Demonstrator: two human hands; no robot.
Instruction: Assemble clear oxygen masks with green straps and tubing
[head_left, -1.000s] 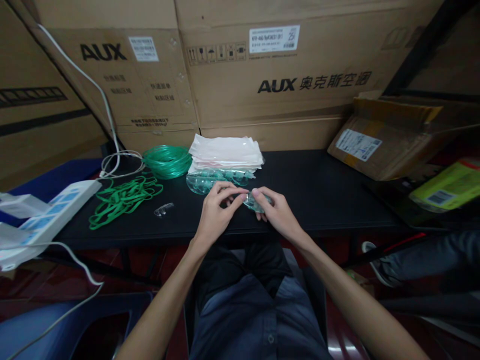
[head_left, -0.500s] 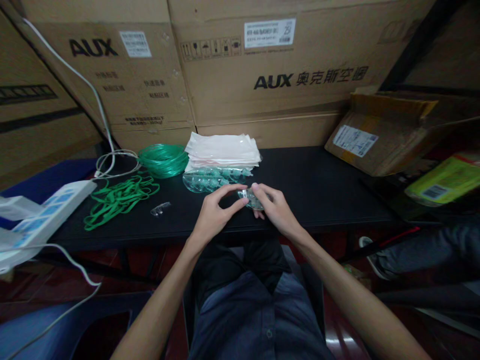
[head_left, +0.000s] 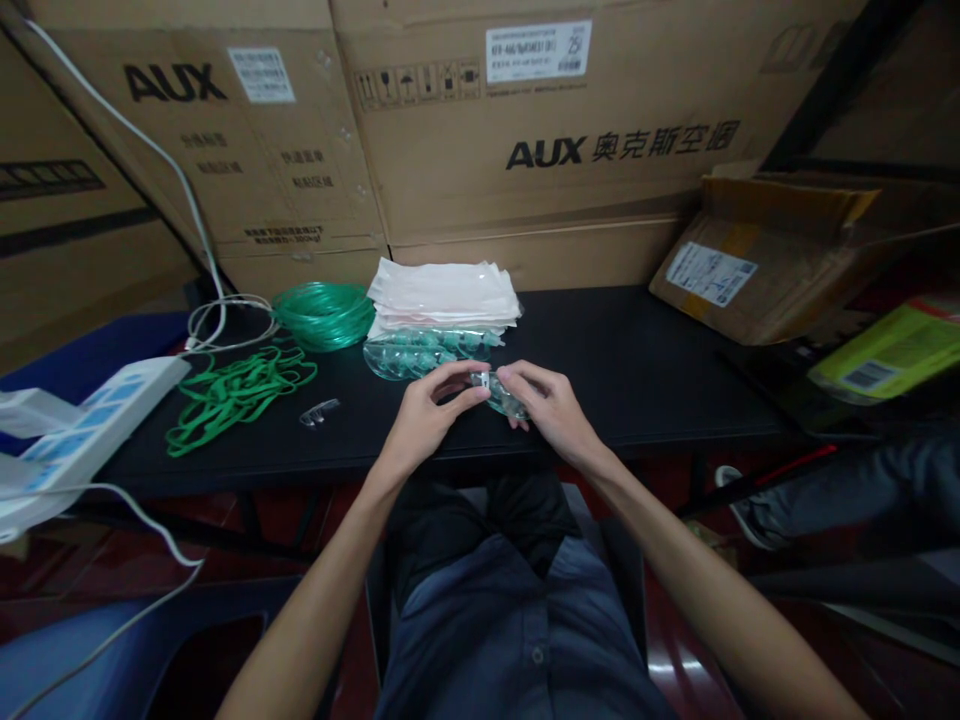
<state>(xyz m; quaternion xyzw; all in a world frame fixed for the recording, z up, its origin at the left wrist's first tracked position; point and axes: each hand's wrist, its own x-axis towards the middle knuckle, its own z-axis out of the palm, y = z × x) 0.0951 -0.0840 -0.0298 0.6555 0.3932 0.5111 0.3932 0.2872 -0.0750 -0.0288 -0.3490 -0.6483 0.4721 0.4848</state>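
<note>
Plastic piece [head_left: 505, 399] between curled hands [head_left: 426, 415] [head_left: 553, 410]

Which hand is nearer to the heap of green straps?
Left. The left hand is to the right of the green straps, apart from them; the right hand is farther off on that same side.

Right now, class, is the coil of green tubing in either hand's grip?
No, the tubing lies on the table beside the white packets, while the left hand and right hand hold a clear plastic piece.
</note>
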